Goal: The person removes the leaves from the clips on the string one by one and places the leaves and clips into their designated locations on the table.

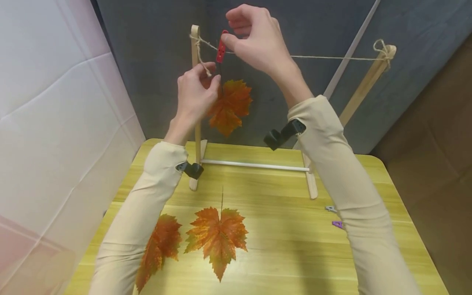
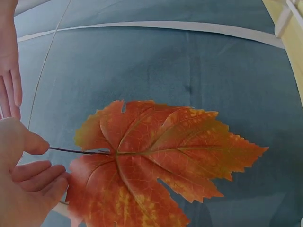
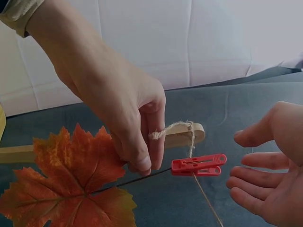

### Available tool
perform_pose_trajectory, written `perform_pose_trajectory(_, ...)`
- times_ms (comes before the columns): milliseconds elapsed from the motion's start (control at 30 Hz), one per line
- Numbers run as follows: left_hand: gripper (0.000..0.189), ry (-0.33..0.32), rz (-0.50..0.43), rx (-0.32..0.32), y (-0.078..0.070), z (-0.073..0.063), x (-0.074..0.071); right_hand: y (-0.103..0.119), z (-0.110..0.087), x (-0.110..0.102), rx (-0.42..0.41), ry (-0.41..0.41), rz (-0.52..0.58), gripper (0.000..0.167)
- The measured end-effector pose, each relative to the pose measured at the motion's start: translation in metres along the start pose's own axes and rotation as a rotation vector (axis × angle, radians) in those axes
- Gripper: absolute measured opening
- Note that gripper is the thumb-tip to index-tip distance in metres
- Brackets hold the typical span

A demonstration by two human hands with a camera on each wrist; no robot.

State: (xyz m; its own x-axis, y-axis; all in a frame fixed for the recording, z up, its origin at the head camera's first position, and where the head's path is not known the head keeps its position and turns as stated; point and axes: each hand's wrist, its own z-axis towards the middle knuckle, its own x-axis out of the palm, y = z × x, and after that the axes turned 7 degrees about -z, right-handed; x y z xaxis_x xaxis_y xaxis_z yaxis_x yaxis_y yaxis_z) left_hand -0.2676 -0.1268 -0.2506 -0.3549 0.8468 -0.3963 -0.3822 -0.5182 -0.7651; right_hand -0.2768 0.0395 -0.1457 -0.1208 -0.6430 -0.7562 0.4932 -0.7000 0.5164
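A red clothespin (image 1: 221, 48) clips a dark leaf stem onto a twine line (image 3: 208, 203). Below it hangs an orange-red artificial maple leaf (image 1: 230, 104), which fills much of the left wrist view. My left hand (image 1: 197, 90) is beside the stem, just under the clothespin; thumb and fingertips look parted in the left wrist view, and whether they touch the stem is unclear. My right hand (image 1: 259, 39) is by the clothespin's upper end, fingers spread, with a gap between them in the right wrist view.
Wooden posts, left (image 1: 195, 49) and right (image 1: 368, 86), carry the twine; a white rod (image 1: 254, 165) joins their feet. Two more maple leaves, one central (image 1: 219, 237) and one partly behind my left sleeve (image 1: 162, 237), lie on the table. Grey (image 1: 330, 209) and purple (image 1: 337, 224) clothespins lie right.
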Motion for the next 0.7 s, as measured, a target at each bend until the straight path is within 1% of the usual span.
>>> perform_pose_trajectory(133,0.029,0.0,-0.006,-0.018,0.0,0.001,0.003,0.001,0.004,0.001,0.018,0.016,-0.007,0.044)
perform_pose_trajectory(500,0.028,0.038,0.033,-0.029,-0.001,0.004,0.011,-0.002,0.009,0.005,0.046,0.052,-0.111,0.045)
perform_pose_trajectory(700,0.028,0.041,0.05,-0.028,0.0,0.004,0.012,-0.002,0.012,0.008,0.012,0.062,-0.138,0.04)
